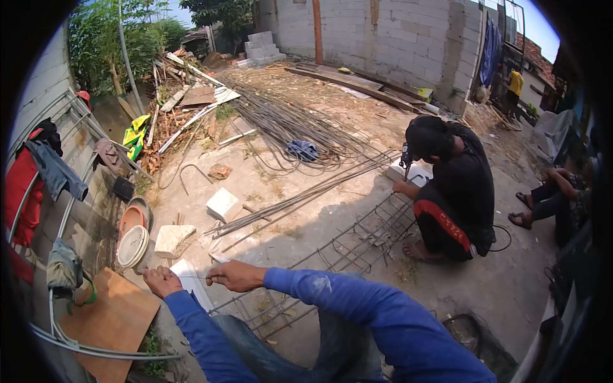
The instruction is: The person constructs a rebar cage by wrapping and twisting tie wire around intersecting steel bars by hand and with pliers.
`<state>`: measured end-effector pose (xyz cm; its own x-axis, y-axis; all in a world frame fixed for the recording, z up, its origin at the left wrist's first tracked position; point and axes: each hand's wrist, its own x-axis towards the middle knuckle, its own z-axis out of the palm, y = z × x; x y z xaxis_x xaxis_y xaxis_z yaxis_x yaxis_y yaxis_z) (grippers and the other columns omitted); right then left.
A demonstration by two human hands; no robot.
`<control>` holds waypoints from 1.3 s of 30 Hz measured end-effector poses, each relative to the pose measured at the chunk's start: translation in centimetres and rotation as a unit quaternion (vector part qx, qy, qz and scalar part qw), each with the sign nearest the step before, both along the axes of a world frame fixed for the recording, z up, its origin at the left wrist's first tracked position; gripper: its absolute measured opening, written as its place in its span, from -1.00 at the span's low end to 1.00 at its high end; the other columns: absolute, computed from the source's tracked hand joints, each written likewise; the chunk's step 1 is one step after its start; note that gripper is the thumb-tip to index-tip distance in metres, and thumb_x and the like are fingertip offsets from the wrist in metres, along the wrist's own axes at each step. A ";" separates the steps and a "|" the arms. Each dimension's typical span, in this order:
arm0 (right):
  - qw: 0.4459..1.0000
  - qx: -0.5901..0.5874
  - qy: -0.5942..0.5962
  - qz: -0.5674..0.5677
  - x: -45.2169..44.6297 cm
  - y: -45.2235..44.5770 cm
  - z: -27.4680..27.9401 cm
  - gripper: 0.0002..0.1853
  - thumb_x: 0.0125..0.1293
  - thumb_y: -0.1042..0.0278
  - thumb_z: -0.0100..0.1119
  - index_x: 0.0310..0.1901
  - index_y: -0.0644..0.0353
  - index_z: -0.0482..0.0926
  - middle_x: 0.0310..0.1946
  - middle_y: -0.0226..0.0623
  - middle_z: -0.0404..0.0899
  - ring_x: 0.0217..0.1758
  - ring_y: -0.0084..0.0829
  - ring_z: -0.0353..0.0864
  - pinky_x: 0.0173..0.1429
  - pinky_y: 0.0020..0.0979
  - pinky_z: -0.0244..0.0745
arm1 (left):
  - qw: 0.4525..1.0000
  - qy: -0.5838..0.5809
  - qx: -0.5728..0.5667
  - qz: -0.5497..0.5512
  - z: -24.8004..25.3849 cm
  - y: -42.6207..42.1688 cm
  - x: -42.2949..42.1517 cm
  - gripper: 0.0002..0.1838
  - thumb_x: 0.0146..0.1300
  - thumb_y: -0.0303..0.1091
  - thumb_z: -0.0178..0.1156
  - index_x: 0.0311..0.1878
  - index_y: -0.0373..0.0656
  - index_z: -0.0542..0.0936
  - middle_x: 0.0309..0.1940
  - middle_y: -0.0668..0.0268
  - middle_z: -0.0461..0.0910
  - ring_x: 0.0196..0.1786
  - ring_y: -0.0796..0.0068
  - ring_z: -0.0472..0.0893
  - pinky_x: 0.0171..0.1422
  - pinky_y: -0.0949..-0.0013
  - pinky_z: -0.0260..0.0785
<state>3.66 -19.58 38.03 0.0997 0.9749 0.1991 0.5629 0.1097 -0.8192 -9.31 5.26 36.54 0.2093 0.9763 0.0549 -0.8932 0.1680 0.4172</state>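
Wire [196,277] is pinched by left hand [162,281] and right hand [239,276]; trouser lettering [454,230] illegible.

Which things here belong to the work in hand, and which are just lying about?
Likely the job's:
thin greyish metal wire between left hand and right hand;
long, dark steel-rod cage.

Seemingly just lying about:
crumpled dark-blue cloth;
flat brown wooden board;
round whitish container.

head view | head-worn | faces forward, down | left hand [163,281], right hand [237,276] near | block wall [412,46] far
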 end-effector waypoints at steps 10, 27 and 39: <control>0.990 -0.050 -0.122 -0.054 2.8 -2.5 1.2 -0.77 0.56 0.24 0.02 0.00 0.05 0.67 -0.11 -0.06 0.76 -0.01 0.11 0.72 0.08 0.04 0.56 | 0.999 0.014 -0.051 0.008 -1.2 3.2 -1.3 -0.79 0.61 -0.22 0.09 0.16 -0.08 0.47 -0.65 0.55 0.09 -0.69 0.71 0.08 -0.72 0.52 -0.05; 0.980 -0.088 0.073 0.162 1.8 -5.5 0.5 -0.66 0.64 0.12 -0.03 0.16 0.09 0.66 -0.21 -0.24 0.62 -0.24 -0.40 0.62 -0.07 -0.27 0.56 | 0.998 0.015 -0.053 -0.038 -0.8 12.6 -11.8 -0.78 0.66 -0.23 -0.05 0.16 0.00 0.55 -0.71 0.50 0.07 -0.68 0.62 0.09 -0.67 0.46 -0.04; 0.949 -0.203 0.124 0.206 1.5 -6.9 4.6 -0.68 0.64 0.09 0.04 0.06 0.11 0.69 -0.41 -0.49 0.48 -0.33 -0.57 0.47 -0.19 -0.44 0.48 | 0.993 -0.025 0.073 -0.094 12.5 9.8 -14.8 -0.80 0.66 -0.25 0.00 0.03 -0.09 0.59 -0.61 0.49 0.07 -0.59 0.64 0.04 -0.61 0.49 -0.11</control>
